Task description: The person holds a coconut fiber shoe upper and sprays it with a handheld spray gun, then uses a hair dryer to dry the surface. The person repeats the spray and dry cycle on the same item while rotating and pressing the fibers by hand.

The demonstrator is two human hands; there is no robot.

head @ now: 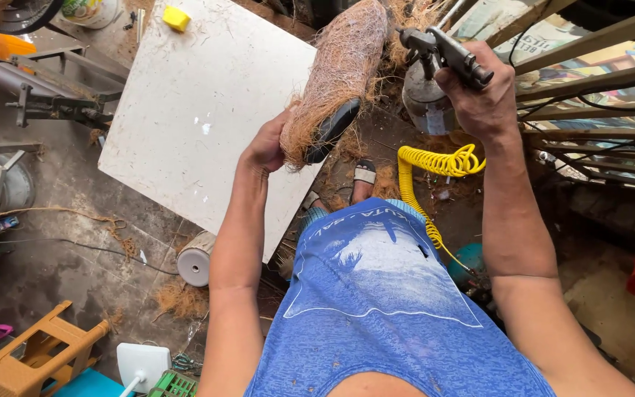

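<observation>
1. A large white square board (200, 110) is seen lying flat at the upper left of the view, raised off the grey floor; its surface is scuffed and strewn with loose brown fibres; a small yellow block (176, 18) is set near its far edge.
2. A long roll of brown coconut fibre (339, 70) is held up over the near right edge of the board, tilted, with its far end toward the top of the view; it is shaggy and tan-brown, loose strands being shed on all sides; a black curved piece (332, 131) is seen at its lower end, partly wrapped by the fibre.
3. The roll's lower end is gripped by the left hand (267, 147), whose fingers are curled closed about the fibre.
4. A grey metal spray gun (442, 53) is clasped in the right hand (483, 99), the fingers being wrapped tight round its handle; its dull metal cup (424, 99) hangs below, just beside the roll; the nozzle is pointed toward the roll.
5. A coiled yellow air hose (435, 165) is seen below the gun, trailing down to the floor beside a sandalled foot (364, 176).
6. A white round container (196, 259) is lain on its side under the board's near corner; a printed banner in blue, red and yellow (553, 44) is seen behind the metal bars at the upper right, its lettering not being legible.
7. A tan plastic stool (34, 356) is placed at the lower left.
</observation>
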